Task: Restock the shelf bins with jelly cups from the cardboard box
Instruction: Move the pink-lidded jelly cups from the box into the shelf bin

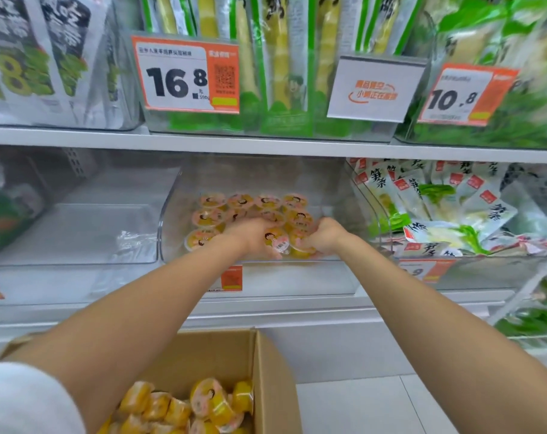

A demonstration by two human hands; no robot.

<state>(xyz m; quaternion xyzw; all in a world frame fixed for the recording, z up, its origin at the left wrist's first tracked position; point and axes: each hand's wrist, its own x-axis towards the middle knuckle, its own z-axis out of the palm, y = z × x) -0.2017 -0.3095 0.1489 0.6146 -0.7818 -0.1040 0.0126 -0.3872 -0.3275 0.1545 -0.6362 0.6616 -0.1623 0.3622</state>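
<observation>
Head camera is looking forward and down at a shop shelf, where both bare arms are reaching into a clear bin [167,220] in the middle of the lower shelf [266,311]. The left hand [253,238] is curling its fingers round a jelly cup [277,241] that is showing a barcode label, and the right hand [325,236] is gripping a second jelly cup [300,248] just beside it. The two cups are sitting at the front of the bin, touching or nearly touching each other between the hands; blur is hiding the fingertips. Behind them, rows of jelly cups [267,202] are lying lid-up on the bin floor.

A cardboard box [272,371] is standing open below the arms, near the bottom edge, and loose jelly cups [209,400] are lying jumbled inside it. A white sleeve [22,402] is showing on the left arm.

To the left, another clear bin [78,233] is sitting on the same shelf. To the right, a bin of white-and-green packets [438,214] is standing just beside the middle one. On the shelf above, green-and-yellow packets [281,57] are standing upright behind an orange price tag [184,78] reading 16.8, a white sign [375,89], and a second orange tag [463,95] reading 10.8.
</observation>
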